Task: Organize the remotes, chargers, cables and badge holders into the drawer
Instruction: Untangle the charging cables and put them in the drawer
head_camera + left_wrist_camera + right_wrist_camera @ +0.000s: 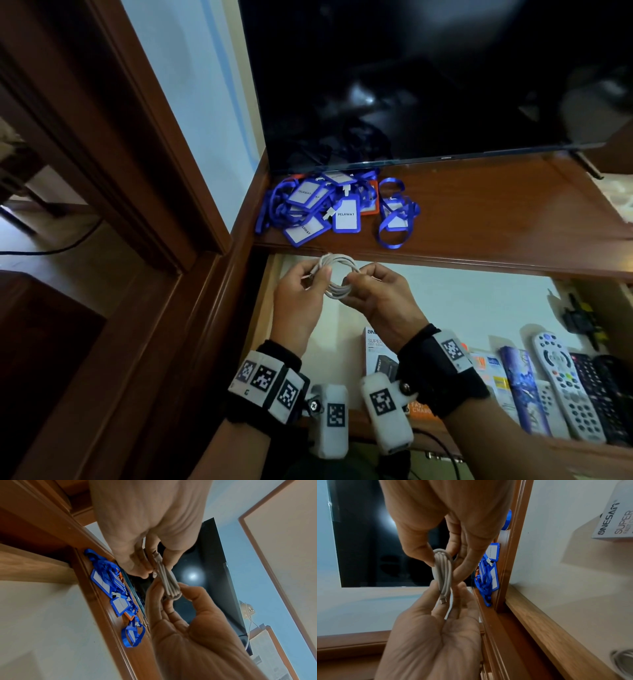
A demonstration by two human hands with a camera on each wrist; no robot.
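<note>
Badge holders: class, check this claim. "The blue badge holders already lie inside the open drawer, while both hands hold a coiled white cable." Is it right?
Not quite. The blue badge holders lie on the wooden shelf below the television, not inside the drawer, as the head view shows. The left hand and right hand do hold the coiled white cable.

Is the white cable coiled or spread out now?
Coiled. The white cable forms several stacked loops, pinched by the left hand and right hand above the open drawer.

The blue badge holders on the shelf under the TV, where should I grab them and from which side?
Judging by the tangle, scoop the badge holders as one bundle by the knotted blue lanyards at the left, coming from above and in front; the TV blocks the back. The flat cards offer little to pinch.
</note>
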